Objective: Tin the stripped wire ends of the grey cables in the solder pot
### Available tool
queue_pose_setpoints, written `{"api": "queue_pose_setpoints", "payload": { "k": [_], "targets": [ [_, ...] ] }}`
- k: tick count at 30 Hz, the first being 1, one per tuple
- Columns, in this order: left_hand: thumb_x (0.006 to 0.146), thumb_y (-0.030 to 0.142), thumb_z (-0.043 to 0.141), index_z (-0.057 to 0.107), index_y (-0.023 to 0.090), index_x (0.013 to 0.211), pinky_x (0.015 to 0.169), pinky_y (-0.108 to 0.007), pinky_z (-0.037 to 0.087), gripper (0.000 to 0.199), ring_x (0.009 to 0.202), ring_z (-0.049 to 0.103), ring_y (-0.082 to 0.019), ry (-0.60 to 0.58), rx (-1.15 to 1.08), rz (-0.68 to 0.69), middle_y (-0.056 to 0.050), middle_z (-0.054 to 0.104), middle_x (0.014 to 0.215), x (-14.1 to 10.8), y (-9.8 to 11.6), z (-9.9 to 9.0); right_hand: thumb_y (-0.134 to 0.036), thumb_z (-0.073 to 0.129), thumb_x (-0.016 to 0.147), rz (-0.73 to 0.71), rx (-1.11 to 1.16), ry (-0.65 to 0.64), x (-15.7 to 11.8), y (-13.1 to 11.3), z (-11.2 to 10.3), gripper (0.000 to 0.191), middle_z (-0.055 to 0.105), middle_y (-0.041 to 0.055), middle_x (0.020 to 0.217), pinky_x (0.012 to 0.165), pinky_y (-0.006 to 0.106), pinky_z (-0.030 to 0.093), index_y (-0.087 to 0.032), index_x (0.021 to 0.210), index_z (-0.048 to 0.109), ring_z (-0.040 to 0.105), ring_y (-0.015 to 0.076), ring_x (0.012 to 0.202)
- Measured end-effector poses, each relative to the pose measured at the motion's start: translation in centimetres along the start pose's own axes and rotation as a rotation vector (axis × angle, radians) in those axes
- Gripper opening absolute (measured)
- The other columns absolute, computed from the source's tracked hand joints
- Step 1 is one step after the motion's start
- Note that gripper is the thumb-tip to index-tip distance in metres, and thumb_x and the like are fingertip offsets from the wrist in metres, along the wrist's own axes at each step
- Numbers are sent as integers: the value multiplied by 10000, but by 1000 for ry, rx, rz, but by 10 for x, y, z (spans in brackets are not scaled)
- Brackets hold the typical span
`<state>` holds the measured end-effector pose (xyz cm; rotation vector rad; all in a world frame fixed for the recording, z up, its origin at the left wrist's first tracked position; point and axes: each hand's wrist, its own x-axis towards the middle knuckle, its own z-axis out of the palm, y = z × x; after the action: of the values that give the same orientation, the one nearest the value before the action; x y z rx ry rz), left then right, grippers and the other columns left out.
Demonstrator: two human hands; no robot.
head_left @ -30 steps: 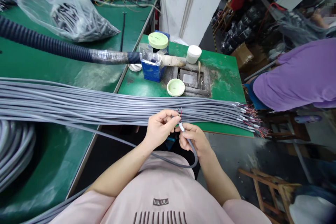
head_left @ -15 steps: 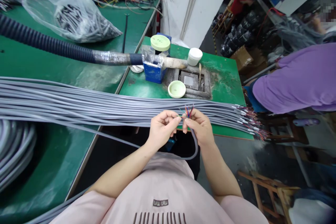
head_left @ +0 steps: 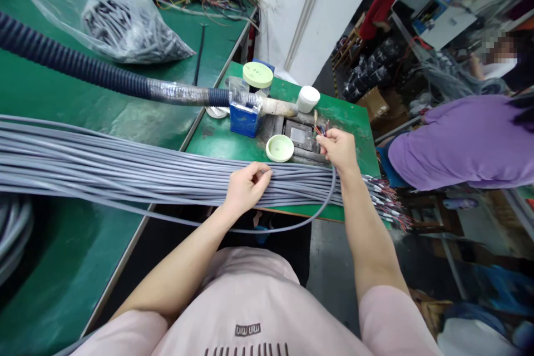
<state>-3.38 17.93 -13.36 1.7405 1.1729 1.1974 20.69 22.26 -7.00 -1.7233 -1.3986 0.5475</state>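
Observation:
My right hand (head_left: 340, 150) is closed around the end of a grey cable (head_left: 332, 186). Thin coloured wires (head_left: 321, 130) fan out from that end, above the edge of a solder pot (head_left: 301, 136) set in the bench. The cable loops down from the hand and back to the left. Over a thick bundle of grey cables (head_left: 187, 177), my left hand (head_left: 249, 186) has thumb and fingers pinched together. What lies between those fingertips, if anything, is too small to make out. A pale green dish (head_left: 280, 148) sits between the left hand and the pot.
A ribbed hose (head_left: 125, 82) crosses to a blue box (head_left: 243, 119) beside the pot. Behind stand a white tub (head_left: 308, 98) and a green-lidded container (head_left: 257, 74). A plastic bag of cable pieces (head_left: 112, 22) lies far left. A person in purple (head_left: 454, 142) is at the right.
My right hand has moved forward and right with the wired cable end, from in front of my chest to the solder pot. The left hand has come away from the wires, slightly left.

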Motion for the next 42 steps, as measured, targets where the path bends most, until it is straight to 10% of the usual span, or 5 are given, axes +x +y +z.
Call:
{"api": "queue_pose_setpoints", "payload": {
  "k": [8, 31, 36, 42],
  "targets": [
    [819, 253, 551, 652, 193, 786, 564, -206, 382, 122, 507, 489, -90, -9, 36, 40, 36, 561, 570, -1, -5, 3, -277, 583, 678, 59, -482, -71, 53, 30, 30, 251, 499, -25, 436, 543, 235, 354, -189, 477, 461, 488, 121, 514],
    [830, 241, 549, 653, 196, 793, 567, -195, 388, 119, 511, 513, -89, 13, 89, 90, 33, 579, 577, -1, -7, 4, -259, 594, 671, 50, -513, -58, 59, 34, 34, 228, 472, -34, 442, 512, 230, 331, -180, 489, 481, 465, 111, 494],
    [827, 238, 554, 651, 196, 773, 574, -203, 375, 119, 527, 505, -92, -7, 68, 84, 32, 572, 585, -2, -6, 4, -369, 601, 762, 22, -72, 77, 0, 9, -15, 248, 510, -44, 448, 398, 203, 321, -159, 631, 586, 431, 83, 365],
    [830, 287, 573, 664, 187, 804, 578, -216, 381, 138, 536, 509, -93, -36, 98, 79, 25, 596, 609, -2, -6, 4, -419, 644, 794, 115, -22, 382, -154, 29, -90, 276, 596, -7, 516, 506, 246, 458, -151, 745, 687, 552, 118, 456]
  ]
}}
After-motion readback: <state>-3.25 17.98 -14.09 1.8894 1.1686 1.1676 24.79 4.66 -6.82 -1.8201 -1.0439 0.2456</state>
